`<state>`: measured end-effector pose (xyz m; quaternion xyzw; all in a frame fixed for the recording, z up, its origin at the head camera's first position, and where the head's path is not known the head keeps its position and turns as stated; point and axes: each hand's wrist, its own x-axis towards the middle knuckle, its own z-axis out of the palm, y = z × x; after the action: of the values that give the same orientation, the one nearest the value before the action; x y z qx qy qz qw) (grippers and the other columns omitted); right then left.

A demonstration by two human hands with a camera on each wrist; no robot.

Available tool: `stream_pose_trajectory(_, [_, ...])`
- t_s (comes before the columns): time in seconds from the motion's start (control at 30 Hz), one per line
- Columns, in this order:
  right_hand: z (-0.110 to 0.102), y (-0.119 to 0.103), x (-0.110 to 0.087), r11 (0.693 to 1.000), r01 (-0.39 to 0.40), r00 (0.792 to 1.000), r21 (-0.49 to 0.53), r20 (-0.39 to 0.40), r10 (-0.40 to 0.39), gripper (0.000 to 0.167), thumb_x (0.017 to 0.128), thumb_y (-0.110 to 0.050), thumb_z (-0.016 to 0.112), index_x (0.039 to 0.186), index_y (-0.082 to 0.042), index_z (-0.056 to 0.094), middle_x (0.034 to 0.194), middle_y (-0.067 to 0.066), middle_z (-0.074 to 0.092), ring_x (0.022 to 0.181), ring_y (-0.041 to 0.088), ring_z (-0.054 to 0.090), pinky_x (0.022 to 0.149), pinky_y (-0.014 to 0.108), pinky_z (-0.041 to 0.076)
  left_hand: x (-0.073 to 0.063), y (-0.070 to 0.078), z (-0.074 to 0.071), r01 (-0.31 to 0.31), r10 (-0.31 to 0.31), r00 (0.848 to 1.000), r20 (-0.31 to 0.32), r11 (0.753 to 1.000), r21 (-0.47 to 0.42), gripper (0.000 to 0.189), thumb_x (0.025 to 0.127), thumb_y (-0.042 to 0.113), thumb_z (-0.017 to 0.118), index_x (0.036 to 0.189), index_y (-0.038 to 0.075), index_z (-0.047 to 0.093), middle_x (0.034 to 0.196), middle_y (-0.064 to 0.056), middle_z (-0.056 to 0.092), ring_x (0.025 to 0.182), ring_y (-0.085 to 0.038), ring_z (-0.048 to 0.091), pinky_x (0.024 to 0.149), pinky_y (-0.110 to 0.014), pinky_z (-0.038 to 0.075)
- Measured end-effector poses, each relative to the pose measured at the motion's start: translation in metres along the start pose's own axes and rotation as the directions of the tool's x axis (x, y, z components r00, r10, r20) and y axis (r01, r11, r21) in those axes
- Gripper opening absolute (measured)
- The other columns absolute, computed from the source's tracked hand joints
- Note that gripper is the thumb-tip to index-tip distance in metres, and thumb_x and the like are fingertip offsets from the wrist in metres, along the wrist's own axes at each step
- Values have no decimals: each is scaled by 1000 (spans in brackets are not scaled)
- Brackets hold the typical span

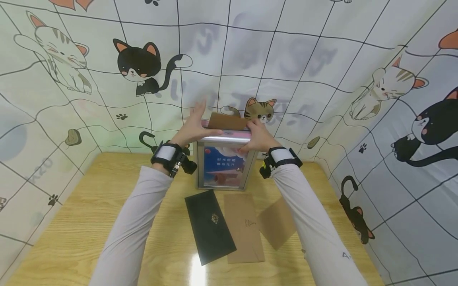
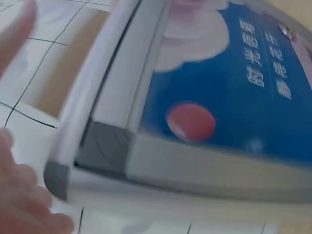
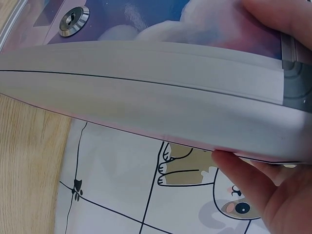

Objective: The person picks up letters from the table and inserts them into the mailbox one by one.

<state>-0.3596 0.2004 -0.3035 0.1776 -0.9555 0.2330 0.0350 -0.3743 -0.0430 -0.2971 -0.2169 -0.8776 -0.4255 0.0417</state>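
A silver-framed mailbox [image 1: 224,167] with a blue printed front stands upright at the back of the table. From its top sticks out a brown envelope [image 1: 228,120]. The right hand [image 1: 260,135] grips the box's upper right corner; its thumb [image 3: 287,19] lies on the front panel, with fingers round the side. At the upper left corner is the left hand [image 1: 193,128], its fingers spread upward and its thumb along the top edge. In the left wrist view these fingers [image 2: 24,195] stand apart from the box's side. The envelope's lower part is hidden.
In front of the box lie a black envelope [image 1: 210,226], a long brown envelope [image 1: 243,228] and a smaller brown envelope [image 1: 277,222], partly under the right sleeve. A lock [image 3: 74,21] sits on the box's front. A cat-patterned cloth [image 1: 222,51] surrounds the wooden table [image 1: 96,198].
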Motion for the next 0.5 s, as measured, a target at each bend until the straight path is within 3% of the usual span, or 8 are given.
stream_pose_trajectory(0.07, [-1,-1,-1,1000,-1,1000,12,0,1,102,49,-30,82,137,-9,36,130,17,35,109,32,39,90,46,40,0,0,-1,-22,20,1000,24,997,73,122,61,63,71,144,28,-11,150,-9,-17,135,-34,-16,103,-63,2])
stream_pose_trajectory(0.1, [-2,-2,-1,1000,2,1000,14,-8,-2,105,48,-31,82,139,-10,34,130,17,35,109,32,39,90,46,40,0,1,-2,-27,24,999,29,996,80,125,59,66,70,143,29,-14,148,-9,-22,135,-33,-19,103,-63,0])
stream_pose_trajectory(0.33, [-4,-3,-1,1000,-8,1000,29,-4,9,110,47,-30,83,142,-12,30,132,17,34,111,32,38,91,48,39,2,5,-2,-25,17,999,42,983,184,126,57,69,68,145,26,-10,149,-9,-21,135,-34,-18,102,-65,3])
stream_pose_trajectory(0.5, [-1,-3,-1,1000,-26,1000,-6,8,26,112,47,-30,85,142,-12,29,132,16,35,110,30,40,90,45,41,6,6,3,-24,-14,992,127,956,291,122,59,62,71,147,18,-2,149,-16,-17,132,-42,-17,103,-63,3])
